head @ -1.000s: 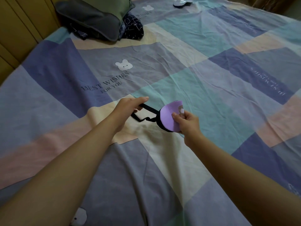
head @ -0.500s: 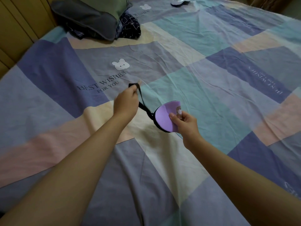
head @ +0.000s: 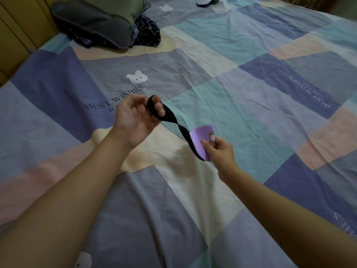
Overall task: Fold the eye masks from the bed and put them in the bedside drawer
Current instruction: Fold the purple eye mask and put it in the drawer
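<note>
Head view: holding a folded purple mask point(head: 201, 140) up above the bed point(head: 251, 97), in front of the body, not touching the sheet. Right hand point(head: 219, 151) pinching the mask's lower right part, thumb pressing on the purple face, other fingers point(head: 216, 139) curling behind it beside a small pale print. Mask's black backing showing as a dark edge along its left side. Black strap point(head: 168, 117) running up and left from the mask, twisting once midway, then widening into a loop. Left hand point(head: 135, 120) turning palm up, fingers curling, the loop hooking round one fingertip that is poking through it; thumb lying near the loop, touching or not cannot be told. Strap stretching fairly taut between the two hands.

Lying at the far top edge of the bed, well apart from both hands: a second mask point(head: 207, 0), pale with a dark rim, only partly in view. Resting at the upper left of the bed: a grey and green pillow point(head: 100, 22) on top of a dark patterned cloth point(head: 146, 33). Covering the bed: a patchwork sheet in blue, teal, pink and cream, carrying a white bear print point(head: 136, 77) and the words "BEST WISHES" just beyond the left hand. Standing along the left edge: a wooden panel point(head: 21, 29).
</note>
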